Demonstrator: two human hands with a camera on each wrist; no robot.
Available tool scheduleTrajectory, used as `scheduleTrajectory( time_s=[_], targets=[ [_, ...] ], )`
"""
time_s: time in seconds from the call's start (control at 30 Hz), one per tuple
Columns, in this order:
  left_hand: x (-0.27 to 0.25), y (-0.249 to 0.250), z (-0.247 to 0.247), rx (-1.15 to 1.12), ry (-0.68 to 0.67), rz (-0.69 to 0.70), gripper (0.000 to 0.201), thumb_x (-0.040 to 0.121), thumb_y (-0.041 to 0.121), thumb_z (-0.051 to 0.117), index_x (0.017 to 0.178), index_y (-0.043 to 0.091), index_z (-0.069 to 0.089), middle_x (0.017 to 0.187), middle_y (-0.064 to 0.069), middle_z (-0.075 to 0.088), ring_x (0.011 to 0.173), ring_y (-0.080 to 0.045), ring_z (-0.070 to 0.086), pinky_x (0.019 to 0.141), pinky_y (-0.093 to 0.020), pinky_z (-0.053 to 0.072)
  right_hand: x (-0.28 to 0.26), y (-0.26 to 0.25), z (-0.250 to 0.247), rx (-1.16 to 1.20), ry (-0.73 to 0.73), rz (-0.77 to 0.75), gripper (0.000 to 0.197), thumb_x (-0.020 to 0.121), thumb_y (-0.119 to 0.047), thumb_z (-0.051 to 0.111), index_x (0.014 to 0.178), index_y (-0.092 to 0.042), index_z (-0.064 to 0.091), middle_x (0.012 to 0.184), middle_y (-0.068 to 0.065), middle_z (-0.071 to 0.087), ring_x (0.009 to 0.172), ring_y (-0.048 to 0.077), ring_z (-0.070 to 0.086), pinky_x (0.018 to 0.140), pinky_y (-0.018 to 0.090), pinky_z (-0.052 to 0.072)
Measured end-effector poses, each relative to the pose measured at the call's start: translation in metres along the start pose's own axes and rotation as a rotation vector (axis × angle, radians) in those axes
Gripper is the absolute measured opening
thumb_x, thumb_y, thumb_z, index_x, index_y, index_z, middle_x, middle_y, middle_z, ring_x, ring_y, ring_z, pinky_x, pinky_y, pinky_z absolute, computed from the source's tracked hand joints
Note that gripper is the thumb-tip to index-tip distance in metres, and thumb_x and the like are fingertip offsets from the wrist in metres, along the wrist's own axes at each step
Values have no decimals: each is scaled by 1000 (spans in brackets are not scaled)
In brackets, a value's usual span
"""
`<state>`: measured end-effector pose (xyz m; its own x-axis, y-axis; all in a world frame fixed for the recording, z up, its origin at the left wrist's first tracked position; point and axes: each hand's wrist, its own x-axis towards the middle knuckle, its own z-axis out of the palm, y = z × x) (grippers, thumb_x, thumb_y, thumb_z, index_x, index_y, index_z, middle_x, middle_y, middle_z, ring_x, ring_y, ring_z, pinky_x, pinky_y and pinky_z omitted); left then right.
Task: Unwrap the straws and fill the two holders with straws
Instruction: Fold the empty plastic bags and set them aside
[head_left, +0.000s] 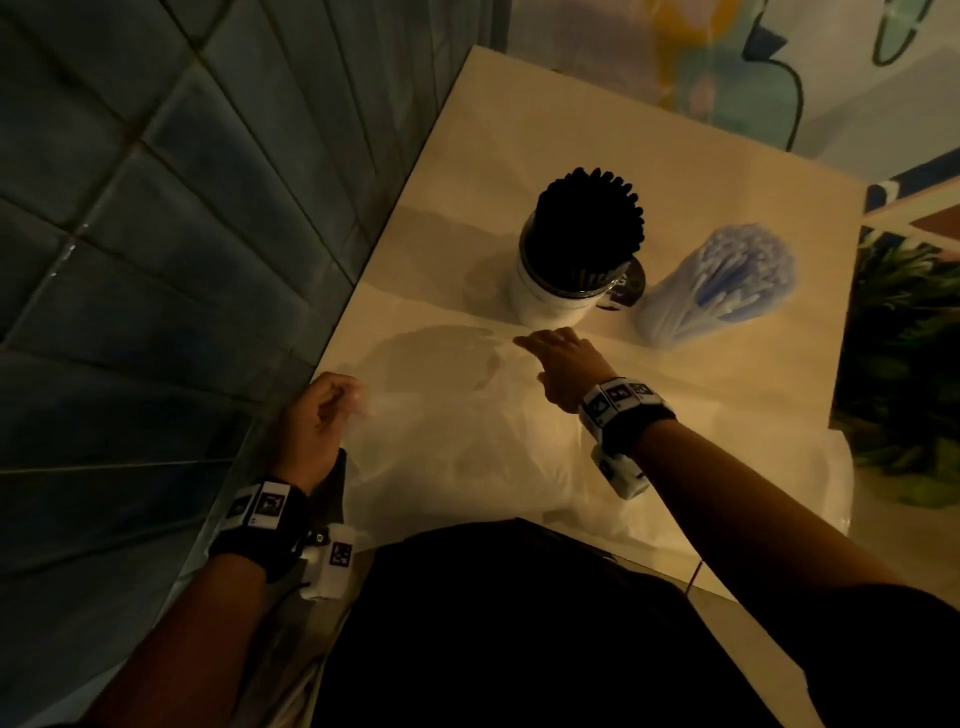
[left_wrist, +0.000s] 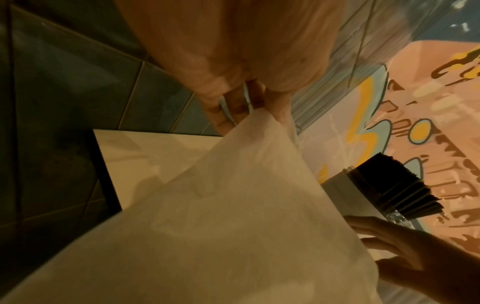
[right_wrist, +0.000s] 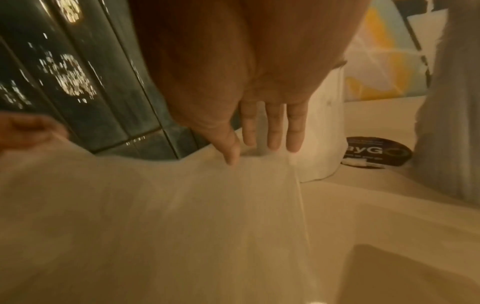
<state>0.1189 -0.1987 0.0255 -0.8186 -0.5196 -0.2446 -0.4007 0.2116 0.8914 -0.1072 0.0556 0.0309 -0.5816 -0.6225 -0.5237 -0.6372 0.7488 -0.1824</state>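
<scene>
A white holder (head_left: 550, 296) packed with black straws (head_left: 589, 223) stands mid-table. To its right leans a pale blue straw bundle (head_left: 722, 283) that looks sheathed in clear plastic. A large translucent plastic wrapper (head_left: 467, 436) lies spread on the near table. My left hand (head_left: 322, 415) pinches the wrapper's left edge (left_wrist: 249, 123) between thumb and fingers (left_wrist: 233, 107). With fingers (right_wrist: 272, 127) straight, my right hand (head_left: 561, 358) touches the wrapper's far edge (right_wrist: 233, 170), just in front of the white holder (right_wrist: 324, 133).
A black round sticker (right_wrist: 376, 152) lies on the table (head_left: 701, 405) between holder and blue bundle. A dark tiled wall (head_left: 130, 208) borders the left side, a painted wall the back, and a green plant (head_left: 904, 364) the right edge.
</scene>
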Motion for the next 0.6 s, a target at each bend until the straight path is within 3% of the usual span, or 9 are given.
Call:
scheduleTrajectory(
  time_s=[0.1, 0.17, 0.2, 0.27, 0.33, 0.4, 0.47, 0.6],
  targets=[
    [-9, 4, -6, 30, 70, -39, 21, 98, 16, 58, 88, 34, 64, 84, 9, 69, 80, -2, 64, 75, -19, 50, 2, 12, 0, -16, -16, 29, 31, 95, -16, 54, 124, -25, 59, 123, 3, 60, 109, 26, 53, 89, 37, 45],
    [-17, 11, -13, 8, 159, -91, 13, 98, 14, 58, 90, 24, 63, 87, 7, 65, 78, 1, 60, 71, -15, 47, -5, 25, -2, 37, -18, 41, 20, 92, -12, 54, 106, -23, 63, 109, 3, 64, 97, 24, 58, 80, 35, 47],
    [-20, 16, -15, 12, 211, -112, 7, 98, 15, 58, 93, 16, 62, 89, 2, 64, 78, -3, 59, 68, -13, 45, -10, 30, -4, 80, -9, 37, 20, 92, -11, 53, 104, -23, 63, 108, 2, 63, 97, 23, 57, 81, 34, 47],
    [-24, 23, -15, 20, 304, -123, 7, 98, 16, 57, 95, 11, 61, 89, -3, 61, 77, -10, 56, 64, -12, 43, -23, 39, -7, 195, 52, 21, 20, 96, -11, 52, 109, -21, 63, 108, -1, 58, 99, 19, 54, 87, 34, 46],
    [-24, 30, -9, -24, 360, -99, 12, 99, 15, 55, 88, 18, 56, 81, 2, 61, 70, 0, 58, 60, -8, 44, -38, 43, -11, 302, 114, 31, 16, 99, -15, 51, 109, -18, 64, 105, 0, 57, 94, 18, 53, 88, 33, 45],
    [-21, 37, 0, -35, 376, -59, 10, 101, 18, 52, 91, 18, 53, 76, 5, 59, 62, 4, 59, 60, -12, 47, -50, 46, -11, 304, 129, 24, 15, 99, -16, 52, 109, -18, 63, 106, 2, 60, 97, 20, 55, 92, 36, 46],
    [-14, 48, 9, -7, 339, 15, 9, 102, 20, 49, 94, 20, 52, 73, 3, 57, 62, -5, 58, 62, -23, 48, -60, 44, -14, 270, 181, -13, 21, 97, -22, 57, 117, -20, 61, 113, 2, 59, 106, 20, 53, 95, 38, 47],
    [-1, 87, 28, -31, 137, 248, 16, 100, 30, 50, 90, 41, 54, 74, 12, 59, 65, 1, 56, 63, -18, 47, -69, -5, -43, 386, 322, -274, 60, 90, -46, 64, 141, -21, 46, 138, 3, 50, 125, 18, 47, 105, 33, 40]
  ],
)
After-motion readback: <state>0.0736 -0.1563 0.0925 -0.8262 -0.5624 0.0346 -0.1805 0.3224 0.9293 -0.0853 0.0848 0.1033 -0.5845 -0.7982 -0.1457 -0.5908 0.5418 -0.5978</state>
